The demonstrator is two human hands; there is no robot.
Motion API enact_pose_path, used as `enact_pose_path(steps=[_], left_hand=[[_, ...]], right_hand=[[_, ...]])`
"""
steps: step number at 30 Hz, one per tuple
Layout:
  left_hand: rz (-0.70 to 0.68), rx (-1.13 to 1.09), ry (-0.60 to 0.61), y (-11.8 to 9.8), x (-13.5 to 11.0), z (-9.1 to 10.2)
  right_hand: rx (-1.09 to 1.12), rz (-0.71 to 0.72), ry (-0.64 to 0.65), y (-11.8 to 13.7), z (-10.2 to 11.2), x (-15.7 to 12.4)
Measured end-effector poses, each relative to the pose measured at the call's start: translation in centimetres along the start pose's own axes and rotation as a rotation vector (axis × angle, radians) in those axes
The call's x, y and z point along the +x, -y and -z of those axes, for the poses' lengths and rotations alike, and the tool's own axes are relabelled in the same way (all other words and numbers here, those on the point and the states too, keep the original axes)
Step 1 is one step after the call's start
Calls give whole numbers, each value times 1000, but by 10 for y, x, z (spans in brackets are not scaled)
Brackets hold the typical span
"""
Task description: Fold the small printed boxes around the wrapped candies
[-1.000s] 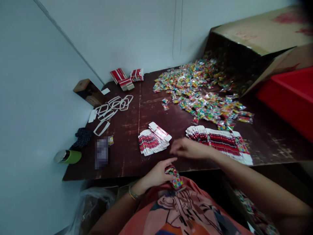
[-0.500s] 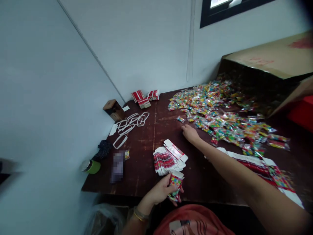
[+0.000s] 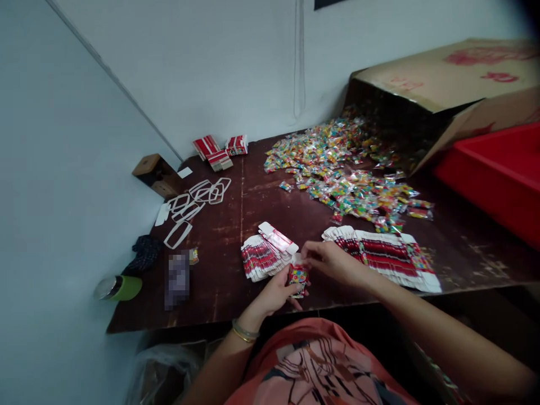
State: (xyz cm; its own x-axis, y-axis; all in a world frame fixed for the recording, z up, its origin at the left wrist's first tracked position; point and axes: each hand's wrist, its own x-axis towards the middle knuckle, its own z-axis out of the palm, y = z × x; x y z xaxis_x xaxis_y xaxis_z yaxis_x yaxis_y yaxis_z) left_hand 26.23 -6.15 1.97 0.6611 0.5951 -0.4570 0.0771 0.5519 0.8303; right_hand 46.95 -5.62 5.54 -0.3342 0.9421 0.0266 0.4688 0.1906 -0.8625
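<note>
Near the table's front edge, my left hand (image 3: 272, 293) is wrapped round a small, brightly printed candy box (image 3: 298, 277), its white flap end up. My right hand (image 3: 333, 262) is at the top of that box with fingers pinched together; what they hold, if anything, is hidden. Just behind my left hand lies a fanned stack of flat red-and-white cartons (image 3: 262, 259). A longer row of flat cartons (image 3: 386, 253) is to the right, partly behind my right hand. Beyond them spreads a heap of small clear candy packets (image 3: 358, 191).
A cardboard box (image 3: 426, 81) on its side stands behind the packets, beside a red bin (image 3: 498, 180). White frame-shaped pieces (image 3: 178, 233), a wooden box (image 3: 155, 173) and a green bottle (image 3: 126, 287) are at left. Red-and-white cartons (image 3: 213, 153) sit at the back.
My right hand has come back from the edge of the candy packets to the box in my left hand. The view has shifted to the right and down.
</note>
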Motion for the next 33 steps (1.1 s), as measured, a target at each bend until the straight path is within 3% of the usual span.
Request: enact_pose_path(steps=[5, 8, 12, 16, 20, 24, 30, 33], left_hand=[[-31, 50, -22, 3, -6, -4], [-60, -14, -34, 7, -8, -5], [-67, -114, -115, 9, -6, -7], [-65, 51, -140, 8, -2, -12], [-170, 313, -155, 6, 1, -13], [-179, 276, -163, 1, 3, -14], [-111, 2, 39, 0, -4, -13], [-123, 91, 3, 1, -6, -9]], right_hand=[[-136, 142, -22, 8, -12, -8], [76, 123, -11, 6, -24, -19], [595, -132, -210, -10, -40, -30], [896, -342, -60, -19, -51, -33], [623, -174, -58, -8, -43, -35], [377, 22, -48, 8, -28, -39], [560, -154, -101, -2, -27, -33], [724, -275, -116, -15, -34, -30]])
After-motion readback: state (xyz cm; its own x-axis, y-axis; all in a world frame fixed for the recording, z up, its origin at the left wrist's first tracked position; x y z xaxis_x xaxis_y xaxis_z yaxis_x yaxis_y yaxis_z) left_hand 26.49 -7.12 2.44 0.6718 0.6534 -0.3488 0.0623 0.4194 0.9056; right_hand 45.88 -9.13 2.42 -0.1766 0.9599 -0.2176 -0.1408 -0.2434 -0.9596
